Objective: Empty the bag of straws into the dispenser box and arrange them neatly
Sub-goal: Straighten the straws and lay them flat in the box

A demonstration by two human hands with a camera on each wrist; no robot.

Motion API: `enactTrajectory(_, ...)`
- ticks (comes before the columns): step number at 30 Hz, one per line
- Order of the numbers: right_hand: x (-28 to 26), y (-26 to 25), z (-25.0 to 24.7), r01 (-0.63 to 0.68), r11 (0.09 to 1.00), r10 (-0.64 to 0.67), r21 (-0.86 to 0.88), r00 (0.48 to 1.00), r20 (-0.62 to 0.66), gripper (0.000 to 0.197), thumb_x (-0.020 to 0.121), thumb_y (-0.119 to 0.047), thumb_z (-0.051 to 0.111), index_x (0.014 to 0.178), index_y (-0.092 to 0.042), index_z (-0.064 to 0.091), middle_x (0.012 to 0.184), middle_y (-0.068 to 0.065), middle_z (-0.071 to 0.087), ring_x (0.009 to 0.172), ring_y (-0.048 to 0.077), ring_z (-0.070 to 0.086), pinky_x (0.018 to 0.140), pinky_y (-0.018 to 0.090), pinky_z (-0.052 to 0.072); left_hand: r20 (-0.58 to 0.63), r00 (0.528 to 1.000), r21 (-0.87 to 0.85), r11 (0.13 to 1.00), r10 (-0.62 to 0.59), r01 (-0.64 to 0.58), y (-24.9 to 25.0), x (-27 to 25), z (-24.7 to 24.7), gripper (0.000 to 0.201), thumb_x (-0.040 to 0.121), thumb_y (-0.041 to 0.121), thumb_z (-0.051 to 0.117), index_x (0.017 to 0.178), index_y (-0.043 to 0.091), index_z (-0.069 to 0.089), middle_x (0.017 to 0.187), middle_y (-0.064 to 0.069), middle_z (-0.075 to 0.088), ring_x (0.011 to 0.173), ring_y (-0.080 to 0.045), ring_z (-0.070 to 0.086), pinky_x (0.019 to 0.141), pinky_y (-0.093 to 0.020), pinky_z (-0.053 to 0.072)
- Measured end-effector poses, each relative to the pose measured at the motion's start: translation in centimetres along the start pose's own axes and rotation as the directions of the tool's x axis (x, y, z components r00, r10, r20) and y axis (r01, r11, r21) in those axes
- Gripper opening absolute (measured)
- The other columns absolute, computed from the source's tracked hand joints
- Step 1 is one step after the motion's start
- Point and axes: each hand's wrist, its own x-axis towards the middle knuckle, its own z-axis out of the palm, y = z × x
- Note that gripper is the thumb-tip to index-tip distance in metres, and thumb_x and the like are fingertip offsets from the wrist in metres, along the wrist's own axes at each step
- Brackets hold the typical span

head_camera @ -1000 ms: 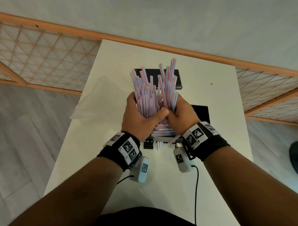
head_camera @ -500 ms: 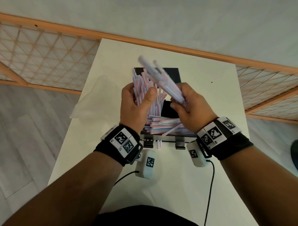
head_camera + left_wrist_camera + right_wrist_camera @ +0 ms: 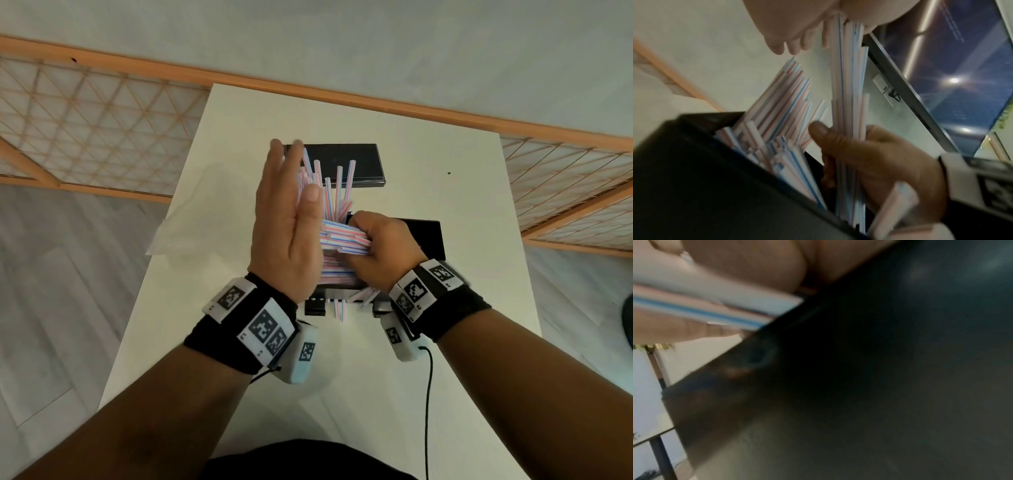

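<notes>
Squaring straws (image 3: 330,192) over the box (image 3: 426,236) at 12 o'clock, left hand (image 3: 286,233) flat and open against their ends, right hand (image 3: 380,246) clamping a sideways bundle, light, slippery, crushable, best gripped mid-length.

Count, head view: hands, two: left hand (image 3: 287,226), right hand (image 3: 383,250). Dispenser box (image 3: 424,236), one, black. Separate flat black lid (image 3: 346,164) behind it, one. Clear bag (image 3: 191,226), one. Table (image 3: 428,178), one. Straws (image 3: 342,236): many, striped, too packed to count; about five stand clearly upright.
</notes>
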Motion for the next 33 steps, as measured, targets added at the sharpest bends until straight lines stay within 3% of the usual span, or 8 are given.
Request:
enactTrajectory(6,0.1,0.2,0.1,-0.038,0.998,0.041,-0.04,0.995,0.088,0.058,0.06,-0.076,0.062,0.083,-0.023,0.057,0.08,-0.005,0.06,0.073,0.016,0.055,0.068,0.035,0.05,0.111,0.993,0.216,0.973,0.051,-0.074,-1.5,-0.8,0.6,0.063,0.105,0.037,0.033,0.155,-0.001,0.031,0.166,-0.025,0.018,0.155,-0.033,0.016,0.124,-0.053,0.019)
enactTrajectory(10,-1.6,1.4,-2.3,-0.147,0.989,0.136,0.029,0.961,0.239,0.1,0.047,-0.082,0.064,0.124,-0.019,0.055,0.115,-0.004,0.058,0.103,0.014,0.057,0.093,0.03,0.048,-0.082,0.996,0.045,0.999,0.034,-0.03,-1.8,-0.9,-0.4,0.063,0.102,0.035,0.043,0.152,-0.001,0.031,0.165,-0.018,0.024,0.154,-0.025,0.023,0.125,-0.035,0.02)
enactTrajectory(14,-2.1,3.2,-1.9,-0.079,0.955,0.189,-0.287,0.905,0.38,0.129,0.037,-0.099,0.053,0.142,-0.025,0.038,0.131,-0.003,0.052,0.12,0.021,0.05,0.109,0.045,0.037,-0.038,0.946,-0.156,0.937,-0.323,0.313,-1.9,-0.7,0.5,0.088,0.089,0.064,0.041,0.156,0.01,0.024,0.162,-0.003,0.03,0.146,-0.013,0.033,0.122,-0.037,0.028)
enactTrajectory(16,-1.9,3.4,-0.9,-0.096,0.931,0.226,-0.352,0.91,0.349,0.126,0.039,-0.101,0.045,0.139,-0.025,0.04,0.122,-0.002,0.052,0.114,0.023,0.051,0.107,0.044,0.038,0.017,0.896,-0.24,0.868,-0.443,0.434,-2.0,-0.7,1.4,0.095,0.082,0.073,0.044,0.153,0.012,0.029,0.156,-0.003,0.04,0.14,-0.013,0.041,0.12,-0.039,0.033)
enactTrajectory(19,-1.3,2.4,-0.1,-0.079,0.938,0.191,-0.337,0.93,0.314,0.105,0.042,-0.096,0.048,0.115,-0.021,0.055,0.101,-0.003,0.046,0.09,0.018,0.051,0.087,0.034,0.048,0.013,0.936,-0.265,0.902,-0.351,0.341,-2.4,-1.0,2.4,0.067,0.084,0.066,0.049,0.135,0.023,0.043,0.131,0.004,0.059,0.12,-0.006,0.057,0.104,-0.024,0.043)
enactTrajectory(21,-1.0,1.7,0.1,-0.078,0.953,0.177,-0.294,0.928,0.328,0.093,0.046,-0.089,0.059,0.105,-0.018,0.057,0.099,-0.001,0.046,0.084,0.016,0.049,0.079,0.031,0.049,0.01,0.947,-0.223,0.923,-0.32,0.314,-2.6,-1.0,2.7,0.062,0.086,0.064,0.049,0.135,0.028,0.041,0.133,0.006,0.058,0.121,-0.003,0.055,0.1,-0.013,0.04)
enactTrajectory(25,-0.4,1.4,0.4,-0.118,0.974,0.175,-0.195,0.937,0.303,0.076,0.048,-0.08,0.075,0.095,-0.026,0.049,0.086,-0.01,0.056,0.076,0.011,0.056,0.068,0.028,0.048,-0.022,0.95,-0.195,0.933,-0.311,0.301,-3.0,-0.9,3.1,0.069,0.086,0.065,0.047,0.139,0.021,0.042,0.133,0.003,0.058,0.121,-0.006,0.057,0.102,-0.016,0.042)
enactTrajectory(33,-0.4,1.1,0.9,-0.117,0.992,0.122,-0.035,0.948,0.293,0.064,0.049,-0.067,0.085,0.093,-0.033,0.052,0.085,-0.013,0.062,0.077,0.008,0.06,0.07,0.028,0.05,-0.043,0.942,-0.185,0.929,-0.334,0.321,-3.4,-0.8,3.2,0.08,0.085,0.067,0.04,0.142,0.011,0.042,0.132,0.0,0.058,0.117,-0.01,0.057,0.1,-0.017,0.043)
